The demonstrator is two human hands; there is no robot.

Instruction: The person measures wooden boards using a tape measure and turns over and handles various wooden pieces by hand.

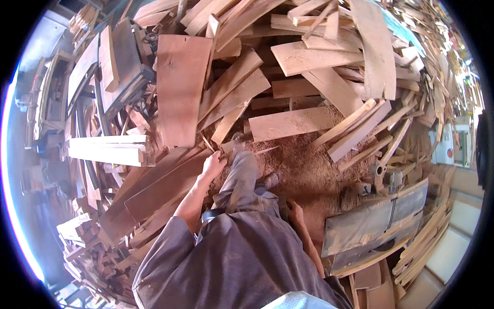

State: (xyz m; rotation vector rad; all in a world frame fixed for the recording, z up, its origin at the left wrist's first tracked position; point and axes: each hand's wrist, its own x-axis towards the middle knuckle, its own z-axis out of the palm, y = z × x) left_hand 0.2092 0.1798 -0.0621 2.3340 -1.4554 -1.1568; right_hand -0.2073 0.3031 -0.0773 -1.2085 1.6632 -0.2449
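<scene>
My left hand [214,165] is in front of my left hip, beside my forward leg, with its fingers curled in. Whatever it holds, if anything, is hidden. A thin wood sliver [207,142] shows just beyond its fingertips; whether they touch I cannot tell. Long reddish-brown boards [163,186] lie slanted to the left of that hand. My right hand [295,211] hangs low by my right side, close to my clothes, its fingers mostly hidden. Past my feet, a short flat board [290,123] rests on sawdust.
Sawdust [303,165] covers the floor ahead. A broad reddish board [180,85] leans at the far left of a large heap of offcuts [319,56]. Pale squared timbers [108,150] jut out at left. A machine with a grey flat top [360,225] stands at right.
</scene>
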